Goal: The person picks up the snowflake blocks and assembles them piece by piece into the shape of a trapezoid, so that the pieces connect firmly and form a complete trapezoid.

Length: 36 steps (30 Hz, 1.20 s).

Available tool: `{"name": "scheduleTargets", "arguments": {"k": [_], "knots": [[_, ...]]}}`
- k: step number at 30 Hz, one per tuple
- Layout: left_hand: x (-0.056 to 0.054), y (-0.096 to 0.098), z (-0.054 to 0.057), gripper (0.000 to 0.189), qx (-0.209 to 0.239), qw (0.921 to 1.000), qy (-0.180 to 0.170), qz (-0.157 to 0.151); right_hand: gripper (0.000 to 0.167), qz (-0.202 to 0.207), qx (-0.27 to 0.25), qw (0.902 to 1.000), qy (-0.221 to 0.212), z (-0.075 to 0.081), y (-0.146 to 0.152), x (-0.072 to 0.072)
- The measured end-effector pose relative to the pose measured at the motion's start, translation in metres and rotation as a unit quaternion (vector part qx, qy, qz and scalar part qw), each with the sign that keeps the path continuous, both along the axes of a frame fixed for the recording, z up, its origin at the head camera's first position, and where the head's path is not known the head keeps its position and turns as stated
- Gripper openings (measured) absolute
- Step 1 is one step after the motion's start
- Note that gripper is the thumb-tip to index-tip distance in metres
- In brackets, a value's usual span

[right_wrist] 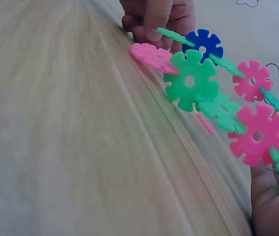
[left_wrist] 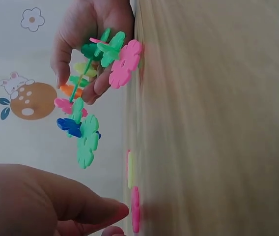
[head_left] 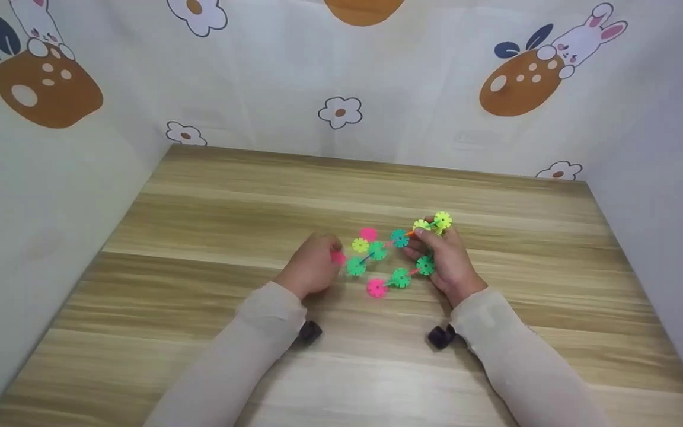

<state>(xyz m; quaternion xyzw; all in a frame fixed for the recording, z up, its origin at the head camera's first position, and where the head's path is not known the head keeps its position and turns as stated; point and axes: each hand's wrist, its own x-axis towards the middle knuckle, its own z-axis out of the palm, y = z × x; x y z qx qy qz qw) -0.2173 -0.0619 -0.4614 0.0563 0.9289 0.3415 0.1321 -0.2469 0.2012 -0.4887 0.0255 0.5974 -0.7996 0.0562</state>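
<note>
My right hand (head_left: 451, 264) holds a chain of linked plastic snowflake discs, its thumb pinching the upper part near a yellow disc (head_left: 443, 220). From that hand two strands hang leftward. One runs through a teal disc (head_left: 399, 238) to a green disc (head_left: 356, 266) joined by a blue disc (right_wrist: 203, 47); the other ends in a pink disc (head_left: 377, 288). My left hand (head_left: 312, 265) is low over the table, fingers bent, its fingertips beside a loose pink disc (left_wrist: 135, 209) lying flat. Whether they touch it is hard to tell.
Another loose pink disc (head_left: 369, 234) and a loose yellow disc (head_left: 360, 245) lie on the wood-grain table (head_left: 229, 207) between the hands. Dark wrist-camera mounts (head_left: 441, 337) sit under both wrists. Printed cloth walls (head_left: 270, 77) stand at the back and both sides.
</note>
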Motion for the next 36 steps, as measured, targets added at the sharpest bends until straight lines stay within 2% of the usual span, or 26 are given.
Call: {"name": "scheduleTargets", "arguments": {"k": [5, 8, 16, 22, 31, 36], "knots": [[0.0021, 0.0001, 0.0042, 0.021, -0.048, 0.9985, -0.025, -0.005, 0.03, -0.005, -0.004, 1.0, 0.0, 0.0011, -0.0001, 0.0001], [0.0031, 0.0009, 0.0053, 0.017, -0.046, 0.9983, -0.035, -0.005, 0.027, -0.007, -0.011, 0.9999, -0.002, 0.0019, -0.0003, 0.0004], [0.002, 0.0008, 0.0017, 0.005, 0.032, 0.9988, -0.036, -0.001, 0.027, -0.024, -0.03, 0.9992, -0.011, 0.0001, 0.0004, -0.0006], [0.0025, 0.0007, 0.0016, 0.014, 0.07, 0.9972, -0.025, -0.001, 0.03, -0.042, -0.058, 0.9972, -0.019, -0.0002, 0.0013, -0.0002], [0.0039, 0.0022, 0.001, 0.018, 0.145, 0.9887, -0.036, 0.009, 0.024, -0.063, -0.069, 0.9956, 0.001, 0.0016, 0.0008, -0.0002], [0.0025, 0.0012, -0.002, 0.02, 0.176, 0.9839, -0.027, 0.002, 0.022, -0.082, -0.093, 0.9922, 0.006, 0.0034, 0.001, -0.0002]]}}
